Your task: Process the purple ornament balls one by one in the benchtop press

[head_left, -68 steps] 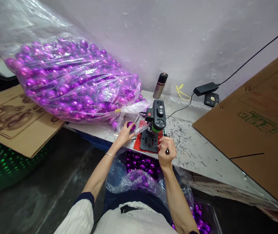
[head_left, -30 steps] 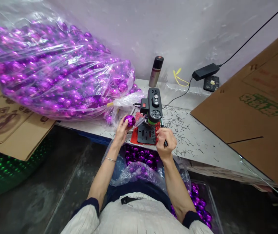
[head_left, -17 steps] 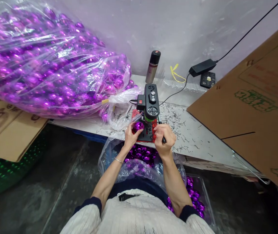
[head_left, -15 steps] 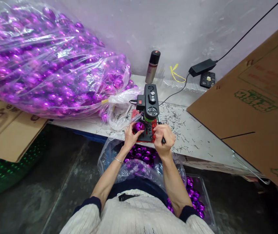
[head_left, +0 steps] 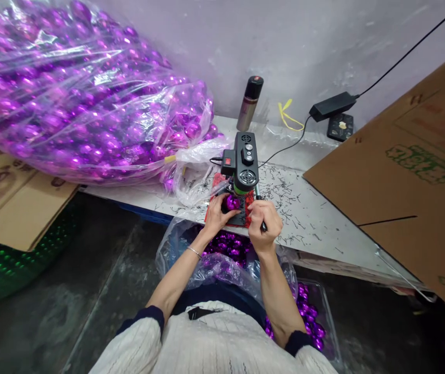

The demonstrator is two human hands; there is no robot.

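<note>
One purple ball [head_left: 233, 202] is gripped between the curled fingers and thumb of the left hand [head_left: 217, 214], above the black base plate [head_left: 239, 220] and just below the head of the black machine [head_left: 246, 160]; whether the plate is touched by it cannot be told. The black handle [head_left: 263, 226] of the lever is clasped in the right fist, the right hand [head_left: 265, 223] being closed firmly around it. For good work, the ball is probably best centred under the head and held steady from the side, with fingertips well clear of the moving parts, and the lever is best worked smoothly rather than jerked. On the worktop [head_left: 316, 221], one machine, one can [head_left: 250, 104], one power adapter [head_left: 333, 106], one flat black box [head_left: 340, 127] and one yellow strip [head_left: 290, 117] are counted. More purple balls are seen in three lots, in a large bag [head_left: 101, 109], an opened bag [head_left: 222, 265] and a clear tub [head_left: 330, 317], too many and too overlapped to be counted; the dark scraps [head_left: 285, 192] cannot be counted either.
</note>
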